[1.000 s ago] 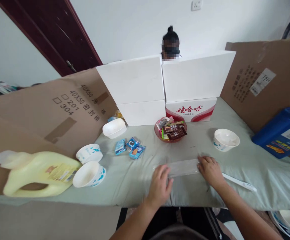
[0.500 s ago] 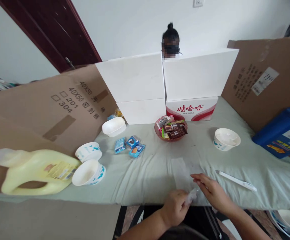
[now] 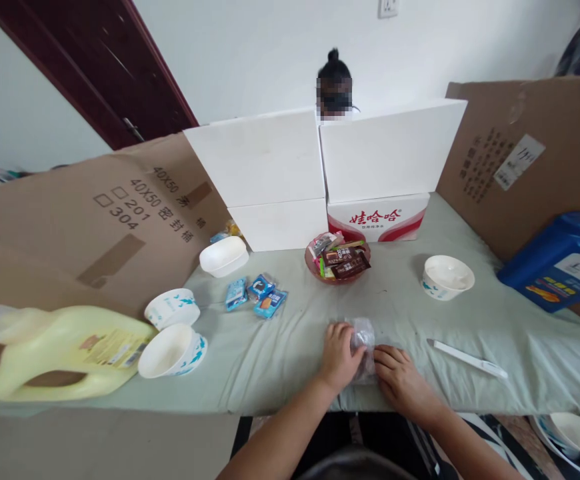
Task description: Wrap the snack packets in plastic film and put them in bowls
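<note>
Plastic film (image 3: 363,332) lay on the table (image 3: 270,363) between left hand (image 3: 340,357) and right hand (image 3: 401,380); tool (image 3: 467,358) lay right of right hand. Bowl (image 3: 337,279) with snacks (image 3: 349,260) sat behind film, before the boxes (image 3: 275,160). Three packets (image 3: 271,304) lay left of bowl; two cups (image 3: 195,353) farther left, then the jug (image 3: 65,350). Bottle (image 3: 565,257): far right.

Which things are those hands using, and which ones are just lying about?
In use:
- clear plastic, with the left hand on it and the right hand at its edge

Just lying about:
- white pen-like tool
- blue snack packets
- reddish bowl of wrapped snacks
- blue-patterned bowls
- white oblong bowl
- yellow jug
- blue bottle
</note>
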`<control>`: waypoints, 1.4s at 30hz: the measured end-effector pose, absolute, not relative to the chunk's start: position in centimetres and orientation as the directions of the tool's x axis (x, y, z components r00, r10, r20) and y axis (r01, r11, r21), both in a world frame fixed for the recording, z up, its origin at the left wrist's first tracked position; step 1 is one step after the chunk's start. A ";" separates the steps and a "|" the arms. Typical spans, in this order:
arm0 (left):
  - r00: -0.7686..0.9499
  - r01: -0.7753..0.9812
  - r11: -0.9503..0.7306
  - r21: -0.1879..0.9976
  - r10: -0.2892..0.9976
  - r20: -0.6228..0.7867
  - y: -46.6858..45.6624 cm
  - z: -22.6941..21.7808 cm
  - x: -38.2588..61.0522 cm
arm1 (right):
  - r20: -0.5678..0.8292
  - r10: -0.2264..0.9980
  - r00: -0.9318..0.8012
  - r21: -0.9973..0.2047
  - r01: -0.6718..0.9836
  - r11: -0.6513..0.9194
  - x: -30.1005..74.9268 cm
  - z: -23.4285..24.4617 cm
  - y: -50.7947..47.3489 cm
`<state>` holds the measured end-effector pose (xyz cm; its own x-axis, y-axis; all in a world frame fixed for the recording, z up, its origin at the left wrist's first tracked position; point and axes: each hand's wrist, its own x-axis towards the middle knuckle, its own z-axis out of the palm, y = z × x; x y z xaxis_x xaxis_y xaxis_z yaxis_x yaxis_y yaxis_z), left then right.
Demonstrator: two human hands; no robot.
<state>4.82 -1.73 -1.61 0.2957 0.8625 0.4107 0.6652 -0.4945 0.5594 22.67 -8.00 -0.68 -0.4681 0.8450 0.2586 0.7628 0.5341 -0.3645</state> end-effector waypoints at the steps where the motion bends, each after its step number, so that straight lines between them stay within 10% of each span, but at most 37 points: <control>1: 0.275 0.677 -0.488 0.551 0.862 0.426 -1.9 -1.9 4.9 | 0.258 0.847 -0.464 -0.366 0.764 0.531 22.7 -0.7 -8.0; 10: 0.391 0.747 -0.556 0.366 0.811 0.435 -3.0 -1.7 4.7 | 0.265 0.848 -0.460 -0.395 0.750 0.530 22.6 -0.7 -8.1; 20: 0.592 0.573 -0.736 0.360 0.676 0.439 -3.1 -1.1 4.4 | 0.290 0.841 -0.456 -0.369 0.757 0.538 22.6 -1.1 -8.1; 42: 0.493 0.689 -0.576 0.441 0.818 0.297 -2.7 -1.0 4.6 | 0.339 0.798 -0.498 -0.351 0.720 0.598 21.3 -1.0 -9.5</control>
